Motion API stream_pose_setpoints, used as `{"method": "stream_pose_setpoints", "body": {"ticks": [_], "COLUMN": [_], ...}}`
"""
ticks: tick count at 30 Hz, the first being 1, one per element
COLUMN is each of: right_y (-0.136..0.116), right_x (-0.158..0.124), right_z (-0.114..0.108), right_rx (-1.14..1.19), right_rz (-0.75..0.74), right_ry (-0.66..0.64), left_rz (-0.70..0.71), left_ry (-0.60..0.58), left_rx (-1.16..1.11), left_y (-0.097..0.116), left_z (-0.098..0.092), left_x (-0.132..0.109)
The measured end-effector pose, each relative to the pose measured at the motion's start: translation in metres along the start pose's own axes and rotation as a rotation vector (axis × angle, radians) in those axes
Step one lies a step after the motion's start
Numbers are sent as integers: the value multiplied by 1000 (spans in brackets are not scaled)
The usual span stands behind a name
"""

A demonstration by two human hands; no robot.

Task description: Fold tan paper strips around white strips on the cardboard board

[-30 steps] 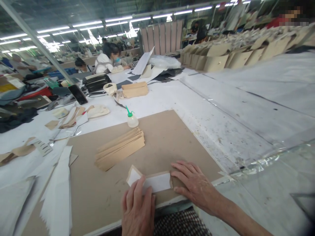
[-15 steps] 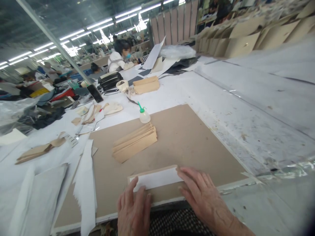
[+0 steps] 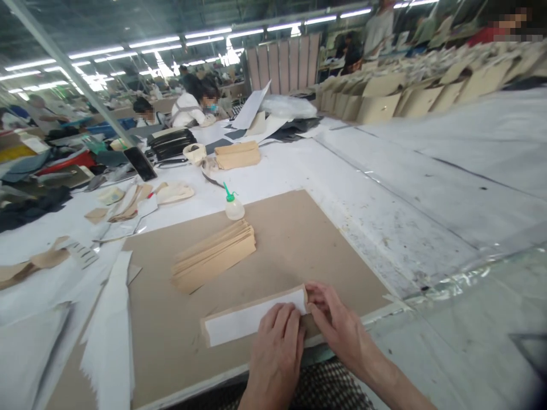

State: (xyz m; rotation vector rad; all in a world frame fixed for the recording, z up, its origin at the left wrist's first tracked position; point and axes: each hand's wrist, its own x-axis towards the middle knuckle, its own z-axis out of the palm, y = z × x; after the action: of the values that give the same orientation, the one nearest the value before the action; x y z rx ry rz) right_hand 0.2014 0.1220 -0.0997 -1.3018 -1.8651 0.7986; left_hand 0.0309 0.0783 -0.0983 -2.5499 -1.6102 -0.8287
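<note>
A tan strip with a white paper strip on top lies near the front edge of the brown board; its tan border shows along the back and both ends. My left hand has its fingers bent and close together, pressing on the strip's near side, right of its middle. At the right end, my right hand pinches the strip's tan edge between thumb and fingers. Behind the strip is a fanned stack of tan strips. A squeeze bottle with a green spout stands behind that stack.
White sheets with ragged edges overlap the board's left side. Tan pieces, a phone and a black stack lie farther back. Beige bag-like pieces stand in rows at the right. Other people sit beyond.
My left hand has moved right, from the strip's left end to near its right end. My right fingers have curled in around the right end. The camera view has swung rightward.
</note>
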Motion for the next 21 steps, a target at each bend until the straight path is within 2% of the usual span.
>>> {"method": "stream_pose_setpoints", "body": {"ticks": [4,7,10,15,21], "right_y": [4,7,9,9,8], "right_x": [5,5,1,-5,-4], "right_z": [-7,-11,-15,-19,-22], "right_rx": [254,279,206,-47,-59], "right_rz": [218,264,219,19,-89], "right_ry": [-91,-136,-168,-121,-87], "left_rz": [3,15,23,16,12], "left_ry": [6,-21,-76,-65,-41], "left_rx": [-32,-33,-1,16,-5], "left_y": [-5,-9,-10,-10,-10], "left_z": [7,6,5,5,4], "left_x": [0,-2,-1,3,4]}}
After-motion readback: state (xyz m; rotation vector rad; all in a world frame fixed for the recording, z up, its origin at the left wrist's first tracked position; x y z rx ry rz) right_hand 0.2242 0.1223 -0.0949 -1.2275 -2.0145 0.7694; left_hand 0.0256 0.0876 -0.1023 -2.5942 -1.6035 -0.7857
